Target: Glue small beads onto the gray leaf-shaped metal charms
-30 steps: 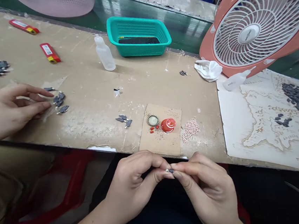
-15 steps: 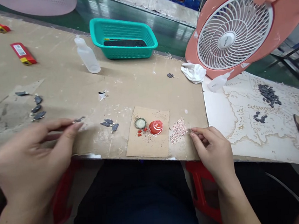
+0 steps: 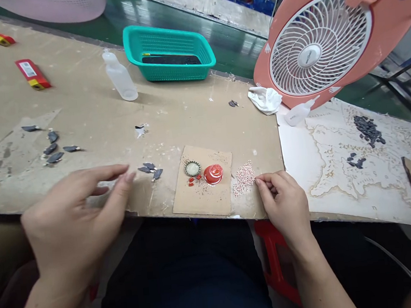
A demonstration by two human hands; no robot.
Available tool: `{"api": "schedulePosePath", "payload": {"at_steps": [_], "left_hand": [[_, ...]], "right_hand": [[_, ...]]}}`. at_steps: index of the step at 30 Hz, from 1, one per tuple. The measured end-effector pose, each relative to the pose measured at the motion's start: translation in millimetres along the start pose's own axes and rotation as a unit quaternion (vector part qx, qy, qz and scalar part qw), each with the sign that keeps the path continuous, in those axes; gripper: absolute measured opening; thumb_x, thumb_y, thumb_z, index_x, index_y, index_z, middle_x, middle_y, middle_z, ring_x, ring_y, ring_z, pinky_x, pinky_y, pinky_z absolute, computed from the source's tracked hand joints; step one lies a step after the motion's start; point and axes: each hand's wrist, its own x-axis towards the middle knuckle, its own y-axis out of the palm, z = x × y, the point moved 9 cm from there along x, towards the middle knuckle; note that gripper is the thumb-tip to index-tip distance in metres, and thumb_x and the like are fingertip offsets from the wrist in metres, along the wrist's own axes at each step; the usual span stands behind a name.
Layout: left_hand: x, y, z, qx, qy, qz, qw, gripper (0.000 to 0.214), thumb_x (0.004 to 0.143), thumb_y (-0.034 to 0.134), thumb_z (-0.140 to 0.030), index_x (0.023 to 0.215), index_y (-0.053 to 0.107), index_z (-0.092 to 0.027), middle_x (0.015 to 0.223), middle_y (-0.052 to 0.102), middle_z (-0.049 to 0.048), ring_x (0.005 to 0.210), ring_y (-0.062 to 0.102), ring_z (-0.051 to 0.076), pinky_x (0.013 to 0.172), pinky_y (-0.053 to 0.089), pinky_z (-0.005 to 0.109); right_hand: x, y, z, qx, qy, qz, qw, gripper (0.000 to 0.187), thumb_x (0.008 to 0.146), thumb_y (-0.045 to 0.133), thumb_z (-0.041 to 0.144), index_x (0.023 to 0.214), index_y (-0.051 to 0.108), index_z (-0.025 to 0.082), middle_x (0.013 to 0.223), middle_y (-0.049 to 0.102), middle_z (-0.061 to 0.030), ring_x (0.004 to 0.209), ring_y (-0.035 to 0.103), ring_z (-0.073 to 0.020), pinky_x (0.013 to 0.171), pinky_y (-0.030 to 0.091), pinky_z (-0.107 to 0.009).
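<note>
My left hand point(image 3: 83, 209) hovers over the table's front edge, thumb and forefinger a little apart, with nothing visible between them. Just beyond its fingertips lies a small cluster of dark grey leaf-shaped pieces point(image 3: 151, 170). Farther left are several more such pieces point(image 3: 54, 158), some with pale tips, and one of them point(image 3: 71, 148) lies a bit apart. My right hand point(image 3: 284, 197) pinches thumb and forefinger together at the right side of a heap of tiny pale pink beads point(image 3: 244, 179); whatever is in the pinch is too small to make out.
Between my hands, a cardboard piece point(image 3: 203, 202) carries a bottle cap point(image 3: 193, 168) and glossy red paste point(image 3: 213, 174). Behind stand a squeeze bottle point(image 3: 120, 77), a green basket point(image 3: 172, 72) and a pink fan point(image 3: 262, 64). Dark pieces point(image 3: 368, 129) lie on the map-printed sheet point(image 3: 333, 180).
My left hand has let go of a dark piece, which now lies with the left group, and has moved right. My right hand has shifted slightly left towards the beads.
</note>
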Motion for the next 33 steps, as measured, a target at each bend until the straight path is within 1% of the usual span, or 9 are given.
{"api": "schedulePosePath", "payload": {"at_steps": [4,9,12,15,18,20,27,30,33], "left_hand": [[-11.4,10.0,-45.1,-0.038,0.079,0.008,0.996,0.012,0.083,0.075,-0.022,0.095,0.075,-0.022,0.093,0.076,-0.0010,0.076,0.069,0.016,0.073,0.057,0.030],[-31.8,37.8,-68.4,-0.221,0.001,0.152,0.963,0.014,0.085,0.072,-0.016,0.092,0.073,-0.029,0.092,0.075,-0.0053,0.085,0.069,0.014,0.074,0.056,0.023],[-49.8,67.8,-85.1,-0.345,-0.095,0.283,0.890,0.010,0.086,0.072,-0.020,0.087,0.076,-0.029,0.087,0.077,-0.0039,0.080,0.070,0.014,0.068,0.055,0.021],[-72.7,97.3,-95.5,-0.459,-0.224,0.383,0.770,0.007,0.088,0.072,-0.028,0.087,0.078,-0.025,0.080,0.075,0.0006,0.068,0.064,0.012,0.055,0.050,0.018],[-88.8,111.6,-97.4,-0.527,-0.314,0.417,0.671,0.014,0.085,0.075,-0.035,0.082,0.078,-0.022,0.069,0.066,-0.0001,0.060,0.054,0.009,0.049,0.045,0.014],[-93.5,114.1,-94.1,-0.538,-0.346,0.419,0.645,0.018,0.079,0.081,-0.038,0.077,0.078,-0.020,0.065,0.061,-0.0010,0.057,0.050,0.008,0.046,0.042,0.012],[-97.5,115.0,-86.7,-0.524,-0.371,0.433,0.633,0.025,0.076,0.082,-0.041,0.074,0.074,-0.017,0.059,0.056,-0.0025,0.050,0.042,0.005,0.043,0.035,0.011],[-95.1,113.3,-85.0,-0.515,-0.355,0.434,0.649,0.029,0.076,0.082,-0.041,0.071,0.068,-0.016,0.057,0.051,-0.0042,0.049,0.040,0.005,0.043,0.035,0.013],[-89.2,108.1,-83.1,-0.489,-0.318,0.435,0.686,0.029,0.078,0.080,-0.041,0.072,0.066,-0.016,0.061,0.051,-0.0038,0.052,0.040,0.007,0.046,0.036,0.016]], "right_hand": [[-4.6,-8.8,-5.1,0.050,0.016,-0.034,0.998,0.017,0.095,0.058,0.032,0.091,0.070,0.020,0.086,0.066,-0.0042,0.078,0.060,-0.0191,0.072,0.048,-0.034],[-17.7,-19.0,6.5,0.156,0.039,-0.047,0.986,0.017,0.098,0.054,0.034,0.093,0.064,0.022,0.085,0.063,-0.0023,0.078,0.061,-0.0174,0.069,0.049,-0.031],[-30.7,-14.8,27.4,0.278,0.055,-0.028,0.959,0.013,0.099,0.053,0.031,0.092,0.061,0.023,0.081,0.058,0.0007,0.074,0.058,-0.0148,0.065,0.048,-0.028],[-42.8,-7.5,53.0,0.374,0.037,-0.002,0.927,0.008,0.096,0.058,0.023,0.090,0.063,0.024,0.081,0.055,0.0014,0.073,0.054,-0.0132,0.063,0.046,-0.026],[-50.4,-6.9,70.9,0.362,-0.020,0.003,0.932,0.013,0.092,0.061,0.014,0.096,0.067,0.026,0.081,0.054,0.0019,0.072,0.053,-0.0124,0.061,0.045,-0.026],[-53.6,-9.4,76.6,0.331,-0.061,-0.010,0.942,0.023,0.090,0.062,0.009,0.104,0.068,0.026,0.082,0.056,0.0016,0.072,0.054,-0.0122,0.062,0.046,-0.027],[-57.7,-15.8,83.5,0.262,-0.133,-0.041,0.955,0.038,0.086,0.066,0.005,0.115,0.070,0.029,0.082,0.052,0.0008,0.072,0.054,-0.0134,0.060,0.047,-0.029],[-53.1,-7.5,80.0,0.316,-0.092,0.014,0.944,0.032,0.088,0.067,0.009,0.111,0.071,0.030,0.081,0.053,0.0014,0.073,0.055,-0.0129,0.061,0.047,-0.028],[-47.3,2.7,76.9,0.377,-0.043,0.083,0.921,0.020,0.090,0.067,0.016,0.103,0.072,0.031,0.081,0.057,0.0021,0.072,0.057,-0.0119,0.060,0.049,-0.025]]}}
